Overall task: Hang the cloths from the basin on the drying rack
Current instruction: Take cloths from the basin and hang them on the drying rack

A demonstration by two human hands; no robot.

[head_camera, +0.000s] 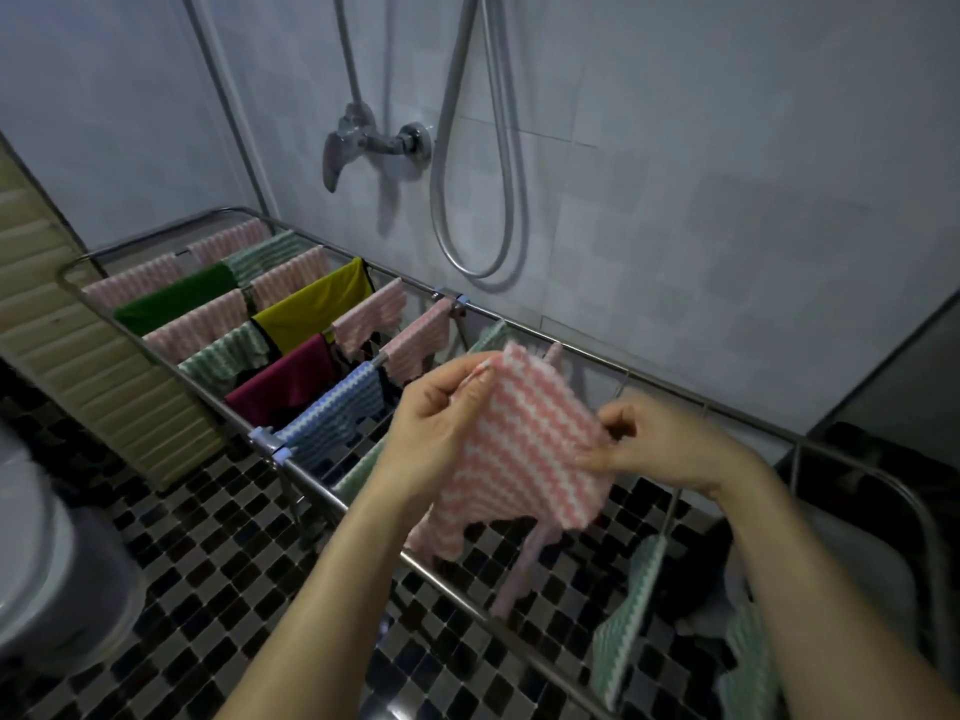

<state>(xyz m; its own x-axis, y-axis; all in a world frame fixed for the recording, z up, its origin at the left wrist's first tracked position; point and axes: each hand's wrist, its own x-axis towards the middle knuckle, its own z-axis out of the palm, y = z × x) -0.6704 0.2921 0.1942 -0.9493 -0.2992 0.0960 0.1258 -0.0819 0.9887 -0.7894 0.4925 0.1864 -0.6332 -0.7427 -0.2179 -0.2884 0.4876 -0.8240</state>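
Pink-and-white striped cloth [524, 449] is held up in the air, spread roughly flat and tilted, over the middle of the drying rack [675, 391] and not touching a bar. Left hand [436, 423] pinches the cloth's upper left corner, thumb against curled fingers. Right hand [660, 444] pinches the right edge with its fingers curled onto the fabric. The lower edge of the cloth hangs loose and is slightly blurred. Just below it a second pink striped cloth [441, 537] is draped over a bar. The left half of the rack is filled: blue-and-white striped cloth [337, 413] by the near rail, maroon cloth [285, 381] beside it, then yellow cloth [311, 309] and green cloth [176, 304], with several pink striped and pale green striped cloths between and behind them. To the right of the hands a pale green striped cloth [623, 631] hangs over a bar near the rack's end. Beneath that end sits a dim heap of fabric [727, 605]; I cannot tell what holds it. The rack stands on a dark checkered tile floor [208, 563] against a pale tiled wall [727, 174]. A shower tap [363, 142] and a looped hose [467, 200] are mounted on that wall. A white rounded fixture [52, 563] sits at the left edge.
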